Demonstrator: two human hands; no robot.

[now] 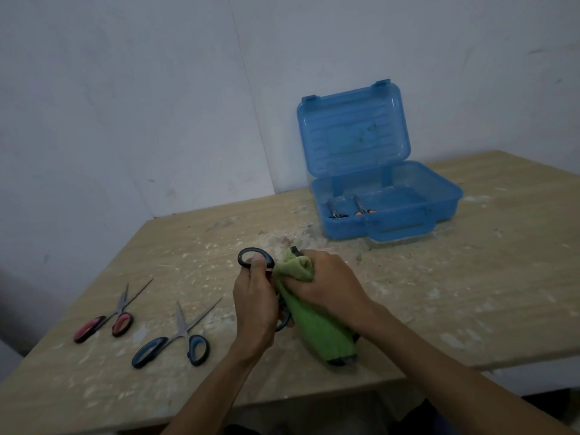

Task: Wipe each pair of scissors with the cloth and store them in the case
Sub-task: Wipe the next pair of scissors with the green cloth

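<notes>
**A:** Items, left to right?

**B:** Item 1: pink-handled scissors point(106, 321), blades apart, flat at near left. Item 2: blue-handled scissors point(175, 343), blades apart, just right of item 1. Neither is touched.

**A:** Item in hand?

**B:** Item 3: dark-handled scissors point(255, 249), held above the table at near centre. The left grip point(254, 304), a bare hand, is clamped on the handles, thumb at the upper ring. Item 4: green cloth point(317, 328), wrapped over the blades. The right grip point(329, 277) is clenched round the cloth and the blade inside it. A dark tip pokes out on the far side.

**A:** Step?

**B:** By my reading, wiping pair 3 of 5.

**A:** Storage?

**B:** Item 5: blue case point(345, 227), far right, lid propped open. It holds 2 stored pairs point(361, 208), lying in the left part.

**A:** Next move?

**B:** Probably drawing the cloth along the blades. Then the blades need closing, and the pair goes far right, into the case beside the other 2. Care is needed with the points through the fabric.

**A:** Surface and room?

**B:** A pale wood-grain table point(470, 277), flecked all over with white specks and smears. A plain, scuffed, pale wall point(125, 89) meets it in a corner. The light is dim.
</notes>
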